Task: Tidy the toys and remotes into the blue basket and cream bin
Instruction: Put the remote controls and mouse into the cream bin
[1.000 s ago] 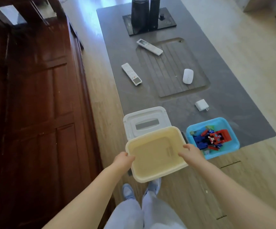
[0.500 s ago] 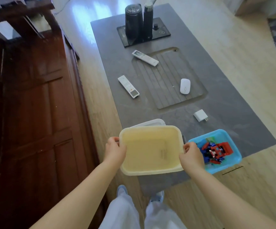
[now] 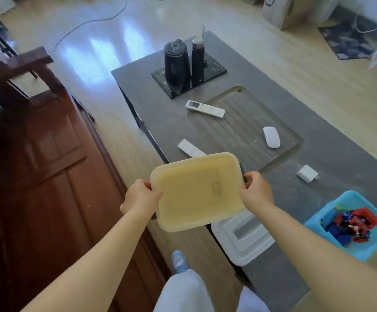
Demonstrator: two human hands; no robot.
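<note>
I hold the empty cream bin (image 3: pixel 196 192) in the air over the near left edge of the grey table (image 3: pixel 331 154), its mouth facing me. My left hand (image 3: pixel 141 197) grips its left rim and my right hand (image 3: pixel 256 190) grips its right rim. One white remote (image 3: pixel 205 108) lies mid-table by the grooved tray. A second white remote (image 3: pixel 188 149) lies just beyond the bin, partly hidden by it. The blue basket (image 3: pixel 331 235) at the near right corner holds red and blue toys (image 3: pixel 352 224).
The bin's white lid (image 3: pixel 244 239) lies on the table below the bin. A white mouse (image 3: pixel 271 136) and a white charger (image 3: pixel 307 173) lie to the right. A black kettle (image 3: pixel 175 61) and bottle stand at the far end. A dark wooden cabinet (image 3: pixel 36 176) stands to my left.
I have lifted the cream bin higher and carried it forward off its lid, which is now exposed below. My view has tilted up, showing more of the room.
</note>
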